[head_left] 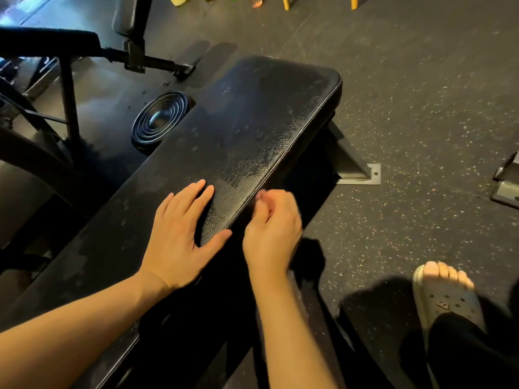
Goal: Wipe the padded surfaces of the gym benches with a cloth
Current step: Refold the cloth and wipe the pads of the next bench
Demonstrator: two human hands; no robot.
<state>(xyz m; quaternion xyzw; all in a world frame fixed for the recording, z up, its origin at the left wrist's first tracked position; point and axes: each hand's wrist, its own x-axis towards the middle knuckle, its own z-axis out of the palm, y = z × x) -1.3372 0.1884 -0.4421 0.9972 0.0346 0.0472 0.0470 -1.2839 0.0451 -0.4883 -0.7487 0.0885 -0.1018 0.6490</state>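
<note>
Flat and relaxed, left hand (179,234) is laid palm-down on the bench pad (252,122) at centre frame, fingers spread, thumb stretched toward the pad's right seam. Nothing is gripped by it. Right hand (272,228) is motion-blurred at the pad's right edge, just beside the left thumb. Its fingers are seen curled inward, but whether anything is pinched cannot be told. A dark floppy shape (307,256) is seen just below the right hand, against the bench's side; whether it is the cloth, or is held, cannot be told.

Bench pad is black and textured, running from lower left of the frame up to upper centre. Pale smudges and dusty marks are scattered over it, and a sheen is seen along its right side. Both bare forearms enter from the bottom edge.

Right of the pad, a steel foot plate (358,175) with a bolt hole is set on the speckled rubber floor (421,94). Left of the pad, a ribbed weight plate (160,119) is lying flat on the floor, partly hidden by the pad's edge. At upper left, a black frame with a foam roller (47,40) and another upright pad (126,15) are seen. Yellow legs (286,2) and a pinkish bottle (255,0) are cut off at the top edge. At lower right, a foot in a grey clog (443,293) is planted on the floor, toes showing, with a dark trouser leg (463,357) below it.
</note>
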